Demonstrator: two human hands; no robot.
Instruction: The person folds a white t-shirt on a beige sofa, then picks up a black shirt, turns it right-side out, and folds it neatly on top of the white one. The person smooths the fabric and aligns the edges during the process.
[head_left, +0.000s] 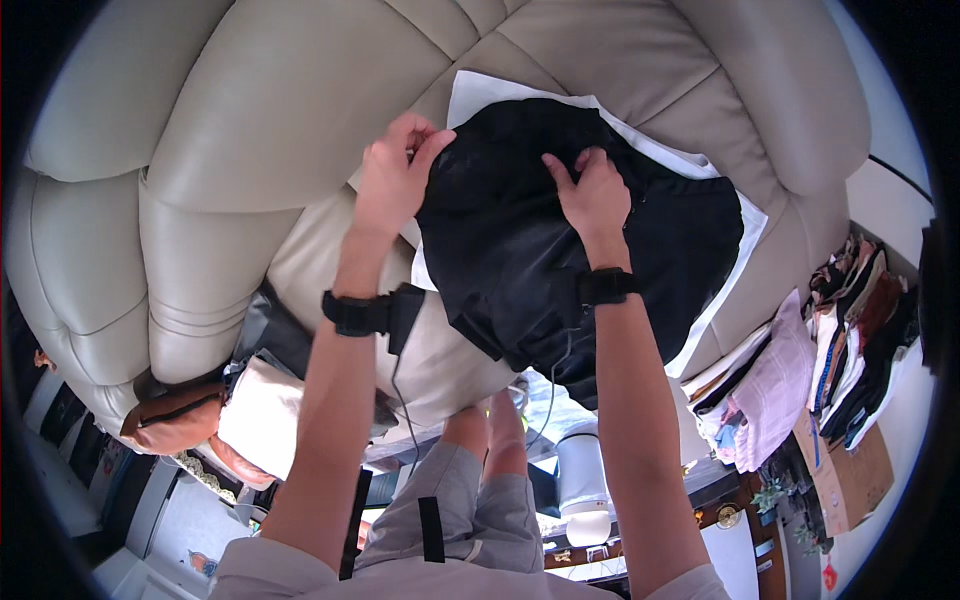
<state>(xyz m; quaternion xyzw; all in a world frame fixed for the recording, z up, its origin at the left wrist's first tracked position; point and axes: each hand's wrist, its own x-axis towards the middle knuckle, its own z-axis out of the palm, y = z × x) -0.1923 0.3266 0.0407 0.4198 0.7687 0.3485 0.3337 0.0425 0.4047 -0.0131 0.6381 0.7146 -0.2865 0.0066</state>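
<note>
A black garment (517, 232) lies spread over white cloth (487, 90) on the beige leather sofa seat; its exact kind is unclear. At the garment's upper left edge, the thumb and forefinger of my left hand (394, 176) close together on the fabric. My right hand (598, 196) is over the middle of the black fabric, fingers curled and thumb held away. Its fingertips are partly hidden, so I cannot tell whether they grip the cloth. White cloth shows around the black garment along its top and right side.
Padded sofa backrests (247, 97) rise at the left, and an armrest (780, 90) at the upper right. Folded clothes (772, 382) are stacked at the right, near a cardboard box (847, 472). A brown bag (176, 420) and white fabric (259, 412) lie at the lower left. Cables hang from both wrist straps.
</note>
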